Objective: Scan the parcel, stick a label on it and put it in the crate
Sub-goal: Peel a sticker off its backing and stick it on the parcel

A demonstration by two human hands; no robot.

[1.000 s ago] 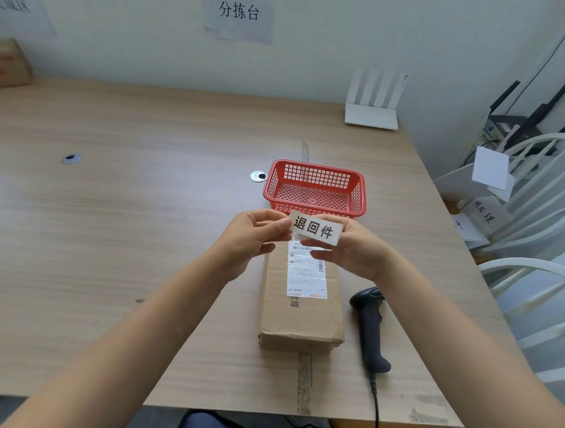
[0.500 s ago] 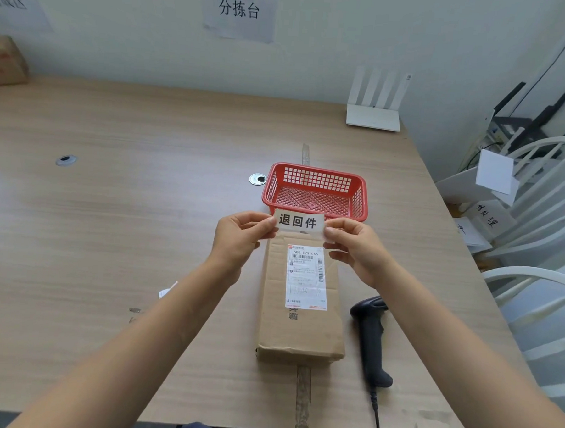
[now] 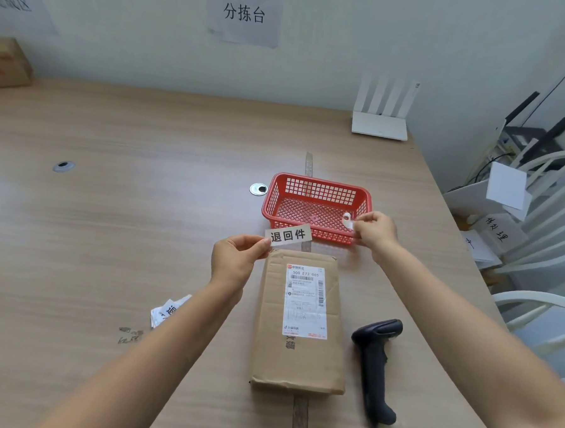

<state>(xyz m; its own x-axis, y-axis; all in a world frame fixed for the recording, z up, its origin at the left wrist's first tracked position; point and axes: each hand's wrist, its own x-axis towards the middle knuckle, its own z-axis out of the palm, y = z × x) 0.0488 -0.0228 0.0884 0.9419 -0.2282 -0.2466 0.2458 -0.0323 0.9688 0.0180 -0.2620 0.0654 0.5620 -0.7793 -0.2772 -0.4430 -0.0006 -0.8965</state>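
A brown cardboard parcel (image 3: 297, 352) with a white shipping slip lies lengthwise on the table in front of me. Beyond it stands an empty red mesh crate (image 3: 317, 206). My left hand (image 3: 236, 260) pinches the left end of a white label (image 3: 288, 235) with black characters, held above the parcel's far end. My right hand (image 3: 376, 233) is off to the right, over the crate's near right corner, pinching a small white strip of backing paper (image 3: 348, 220). A black handheld scanner (image 3: 376, 366) lies on the table right of the parcel.
Crumpled backing paper (image 3: 168, 309) lies left of my left forearm. A white router (image 3: 380, 125) stands at the table's far right edge. White chairs (image 3: 542, 227) with papers are off the right side. A cardboard box (image 3: 7, 63) sits far left.
My right hand let go of the label's right end and moved right over the crate with a peeled strip. The label now hangs from my left hand alone.
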